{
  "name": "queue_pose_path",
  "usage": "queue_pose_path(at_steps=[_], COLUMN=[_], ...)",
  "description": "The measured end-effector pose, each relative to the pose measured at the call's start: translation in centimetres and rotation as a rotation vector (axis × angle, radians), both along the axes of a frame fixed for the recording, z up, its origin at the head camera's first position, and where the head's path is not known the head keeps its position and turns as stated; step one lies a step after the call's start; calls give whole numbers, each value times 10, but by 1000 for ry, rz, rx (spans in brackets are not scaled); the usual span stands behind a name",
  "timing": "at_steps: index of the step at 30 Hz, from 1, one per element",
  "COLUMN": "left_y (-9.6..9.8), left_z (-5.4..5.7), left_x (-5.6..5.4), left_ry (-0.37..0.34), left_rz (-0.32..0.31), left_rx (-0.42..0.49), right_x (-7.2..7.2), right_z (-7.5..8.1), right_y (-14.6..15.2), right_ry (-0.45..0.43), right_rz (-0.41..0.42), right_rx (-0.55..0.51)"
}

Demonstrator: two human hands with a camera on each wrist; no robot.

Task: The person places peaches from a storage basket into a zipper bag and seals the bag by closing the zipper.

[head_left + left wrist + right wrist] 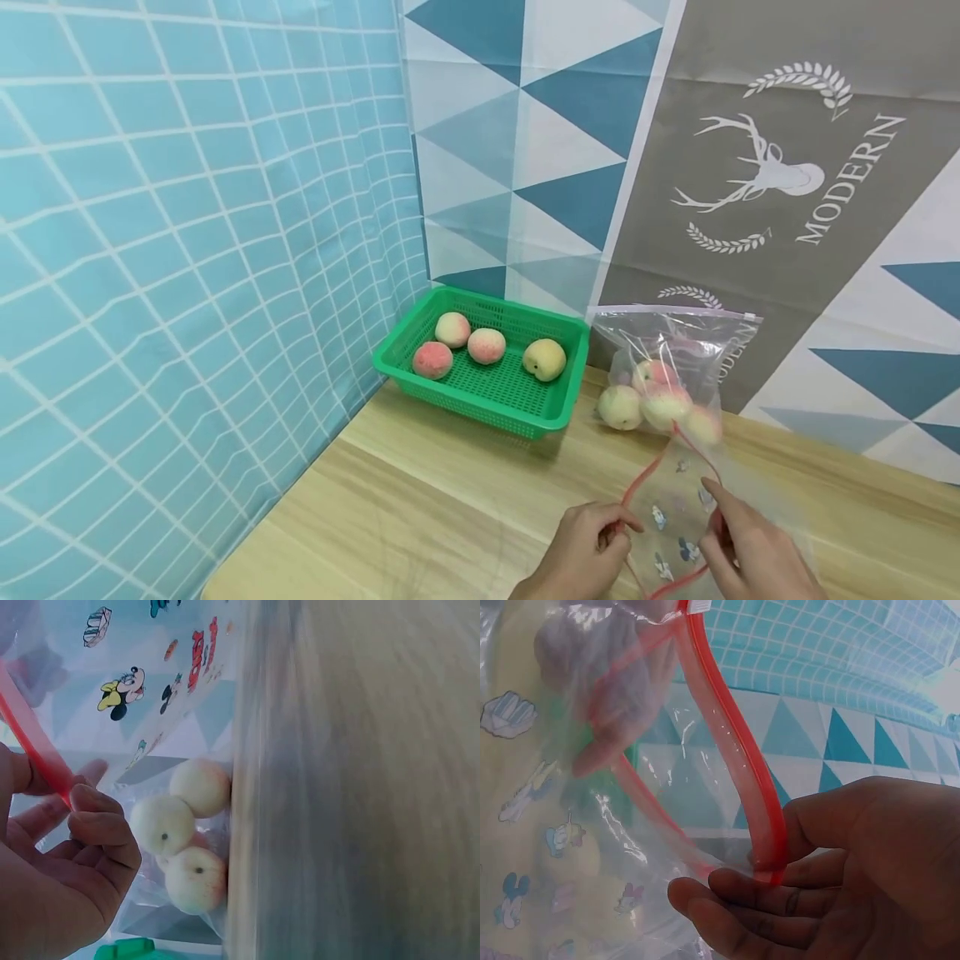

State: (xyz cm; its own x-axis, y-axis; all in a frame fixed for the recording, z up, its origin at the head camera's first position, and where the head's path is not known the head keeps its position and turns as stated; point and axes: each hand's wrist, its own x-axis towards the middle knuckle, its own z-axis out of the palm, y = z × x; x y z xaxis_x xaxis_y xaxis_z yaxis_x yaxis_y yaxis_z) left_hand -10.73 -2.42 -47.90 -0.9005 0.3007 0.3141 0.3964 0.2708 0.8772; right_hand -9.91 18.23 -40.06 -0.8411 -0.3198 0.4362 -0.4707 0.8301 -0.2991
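Both hands hold a clear zip bag (686, 500) with cartoon prints and a red zip edge, its mouth spread apart between them. My left hand (585, 546) pinches one side of the red edge; in the left wrist view thumb and fingers (97, 817) close on that strip. On the opposite side, my right hand (855, 877) grips the red edge between thumb and fingers. Just beyond stands a second clear zip bag (660, 329) with a lilac top edge, holding several peaches (666, 407). The printed bag overlaps its lower part in the head view.
A green plastic basket (468, 408) stands at the back by the wall, with several peaches (487, 346) inside, one of them yellower (544, 360). Blue tiled sheeting (225, 208) rises on the left and a patterned backdrop (562, 167) behind the wooden table (420, 500).
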Motion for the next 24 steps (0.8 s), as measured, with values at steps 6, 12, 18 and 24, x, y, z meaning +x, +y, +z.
queue_pose_path(at_steps=[6, 12, 18, 24], left_y=[2, 4, -3, -18], left_z=[1, 5, 11, 26], left_x=[0, 1, 0, -10], left_ry=[124, 126, 199, 282], left_rz=[9, 75, 182, 216], left_rx=[-59, -52, -50, -91], right_x=[0, -5, -9, -11], right_z=[3, 9, 7, 6], right_y=[1, -1, -5, -5], right_ry=[-221, -371, -423, -491], right_rz=[7, 11, 14, 27], right_rx=[-42, -57, -45, -63])
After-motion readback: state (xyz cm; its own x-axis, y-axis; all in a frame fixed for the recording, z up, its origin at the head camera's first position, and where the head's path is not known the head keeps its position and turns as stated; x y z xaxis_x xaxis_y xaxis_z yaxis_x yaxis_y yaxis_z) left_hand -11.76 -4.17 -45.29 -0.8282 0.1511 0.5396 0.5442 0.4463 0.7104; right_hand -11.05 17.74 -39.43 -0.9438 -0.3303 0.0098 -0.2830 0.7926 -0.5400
